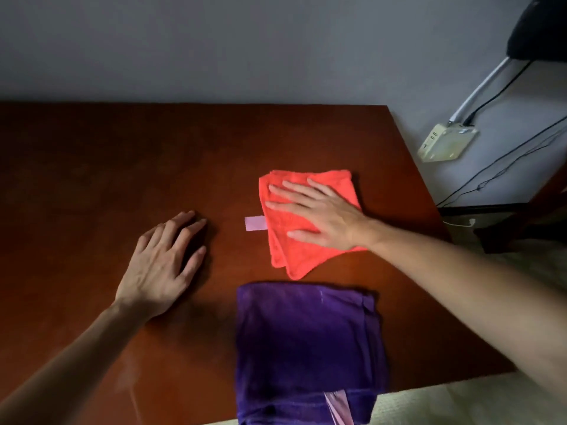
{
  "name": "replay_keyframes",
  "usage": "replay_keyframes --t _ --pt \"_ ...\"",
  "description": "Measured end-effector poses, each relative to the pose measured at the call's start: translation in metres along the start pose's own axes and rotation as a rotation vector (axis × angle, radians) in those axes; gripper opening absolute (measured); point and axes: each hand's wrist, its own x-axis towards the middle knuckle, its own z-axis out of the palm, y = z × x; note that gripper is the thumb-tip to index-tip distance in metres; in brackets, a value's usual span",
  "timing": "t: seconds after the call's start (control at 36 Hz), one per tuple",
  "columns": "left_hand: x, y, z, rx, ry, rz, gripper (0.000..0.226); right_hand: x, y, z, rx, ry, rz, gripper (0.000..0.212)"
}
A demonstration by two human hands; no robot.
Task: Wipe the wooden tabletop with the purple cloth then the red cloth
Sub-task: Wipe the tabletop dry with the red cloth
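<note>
Right hand: the right hand (319,214) is lying flat and open on the red cloth (302,222), pressing it down, not gripping it.
Left hand: the left hand (162,265) is resting on the bare table (107,167), fingers bent a little, holding nothing.
Purple cloth: the purple cloth (306,348) is sitting folded at the near edge, hanging over a bit, just beside the red one.
How far along: the red part is looking like it is going on now. I cannot tell how much table is left.
</note>
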Motion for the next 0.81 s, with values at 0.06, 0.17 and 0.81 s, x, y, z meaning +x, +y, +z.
replay_keyframes --t 0.06,0.17,0.81 --pt "0.000 -0.002 0.000 -0.014 -0.005 0.009 0.057 0.019 0.023 -0.004 -0.018 -0.025 -0.021 0.065" --pt "0.001 -0.001 -0.002 -0.024 -0.019 0.024 0.058 0.061 0.072 -0.014 -0.025 -0.043 0.026 0.067" --pt "0.007 -0.004 -0.002 -0.062 -0.018 0.036 0.055 0.171 0.086 -0.009 0.070 0.122 0.562 0.067"
